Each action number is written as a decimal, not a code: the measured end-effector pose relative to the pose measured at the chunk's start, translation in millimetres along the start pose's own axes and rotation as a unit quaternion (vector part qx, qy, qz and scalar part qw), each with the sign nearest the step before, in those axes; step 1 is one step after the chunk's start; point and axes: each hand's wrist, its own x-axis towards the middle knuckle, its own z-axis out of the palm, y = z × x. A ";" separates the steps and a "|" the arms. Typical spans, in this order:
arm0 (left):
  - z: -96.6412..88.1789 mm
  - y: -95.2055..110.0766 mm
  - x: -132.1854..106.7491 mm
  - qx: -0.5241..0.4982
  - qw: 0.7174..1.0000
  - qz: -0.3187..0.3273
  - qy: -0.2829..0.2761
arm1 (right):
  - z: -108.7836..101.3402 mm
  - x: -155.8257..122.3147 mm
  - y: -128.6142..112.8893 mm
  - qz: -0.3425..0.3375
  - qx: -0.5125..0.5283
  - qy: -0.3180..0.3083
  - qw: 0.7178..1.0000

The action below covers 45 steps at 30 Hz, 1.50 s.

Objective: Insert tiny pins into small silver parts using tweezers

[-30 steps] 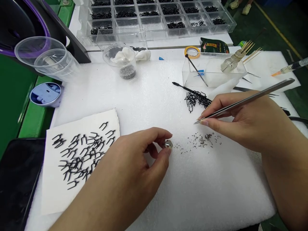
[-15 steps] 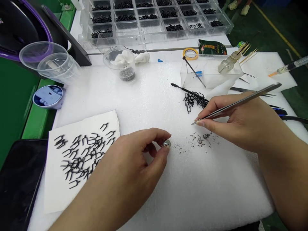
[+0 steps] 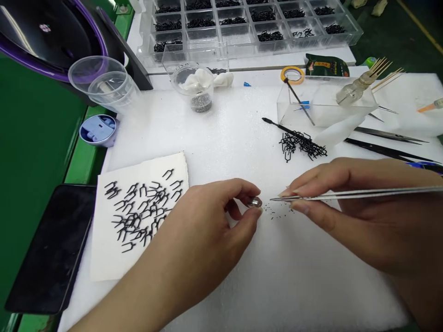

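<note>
My left hand (image 3: 211, 221) pinches a small shiny metal piece (image 3: 255, 202) between thumb and forefinger, just above the white foam mat (image 3: 242, 286). My right hand (image 3: 353, 212) grips steel tweezers (image 3: 346, 194) that lie almost level, their tip a short way right of the metal piece. Tiny dark specks (image 3: 278, 212) are scattered on the foam under the tweezer tip. A white paper sheet (image 3: 104, 258) left of my left hand carries several black forked parts (image 3: 141, 207).
A loose pile of black parts (image 3: 301, 144) and a black stick lie behind the hands. Further back: a clear box (image 3: 325, 103) with a small bottle, tape roll (image 3: 292, 74), clear cups (image 3: 104, 83), compartment tray (image 3: 252, 23). A dark phone (image 3: 48, 249) lies at left.
The right hand has swung the tweezers down and leftward so the tip now sits close to the metal piece. The view has shifted, so everything appears further right.
</note>
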 end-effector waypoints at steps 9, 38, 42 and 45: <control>1.3 -2.3 -0.5 -0.011 1.000 -0.003 -0.006 | 7.9 -2.2 -2.2 -0.024 -0.028 -0.016 0.999; 0.8 0.7 1.3 -0.004 0.999 -0.023 -0.028 | 7.1 -3.0 -1.5 -0.043 -0.069 -0.052 0.995; 0.1 1.9 1.3 0.003 0.999 -0.026 -0.029 | 7.5 -1.8 -1.7 -0.055 -0.068 -0.054 0.995; 0.9 1.4 1.9 0.002 1.000 -0.016 -0.026 | 8.0 -1.4 -2.2 -0.069 -0.061 -0.054 0.994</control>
